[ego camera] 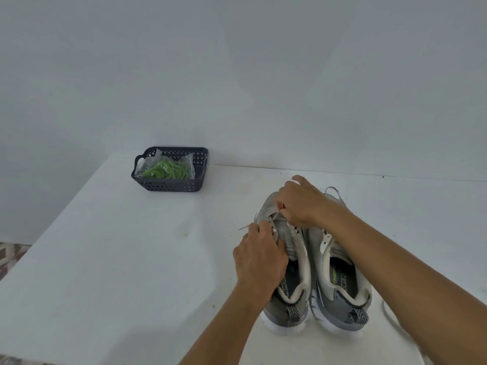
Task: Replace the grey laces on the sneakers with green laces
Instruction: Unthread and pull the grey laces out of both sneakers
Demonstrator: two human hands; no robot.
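Two grey sneakers stand side by side, heels toward me, on the white table: the left sneaker (pixel 287 291) and the right sneaker (pixel 342 288). My left hand (pixel 259 255) pinches the grey lace (pixel 245 227) at the left sneaker's eyelets. My right hand (pixel 303 204) reaches over the right sneaker and pinches the same lace near the toe end of the lacing. A loose grey lace (pixel 395 320) lies on the table to the right. The green laces (pixel 167 171) sit in a clear bag inside a dark basket (pixel 168 186).
The white table (pixel 118 259) meets a plain white wall at the back. Its left edge runs diagonally, with patterned floor (pixel 10 256) beyond it. The basket stands at the far left corner of the table.
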